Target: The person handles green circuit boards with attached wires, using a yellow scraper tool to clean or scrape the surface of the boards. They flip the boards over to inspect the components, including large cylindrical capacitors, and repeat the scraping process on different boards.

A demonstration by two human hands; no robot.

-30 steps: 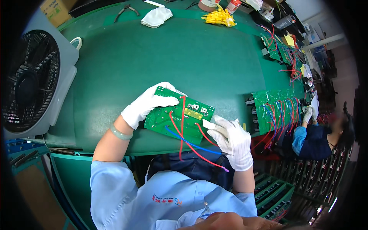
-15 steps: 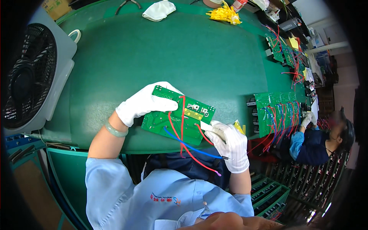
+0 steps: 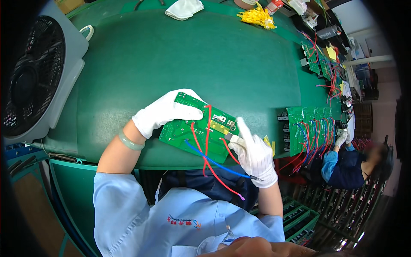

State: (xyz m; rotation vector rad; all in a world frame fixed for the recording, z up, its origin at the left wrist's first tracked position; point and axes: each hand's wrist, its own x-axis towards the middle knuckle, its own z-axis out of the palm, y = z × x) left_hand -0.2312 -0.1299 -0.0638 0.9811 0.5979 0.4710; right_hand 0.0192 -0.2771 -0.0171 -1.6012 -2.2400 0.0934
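Left hand (image 3: 167,112), gloved, has its grip clamped on the upper-left part of the green printed circuit board (image 3: 177,139), which spreads rightward from it by the bench's (image 3: 184,55) near edge. At the board's right side, right hand (image 3: 257,159) pinches a small pale piece (image 3: 228,136), index finger extended.

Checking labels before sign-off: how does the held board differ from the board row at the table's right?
The held board is gripped by the left hand; the board row rests on the table. The held board has one blue wire and a few red wires; the board row carries several of each. Both are green.
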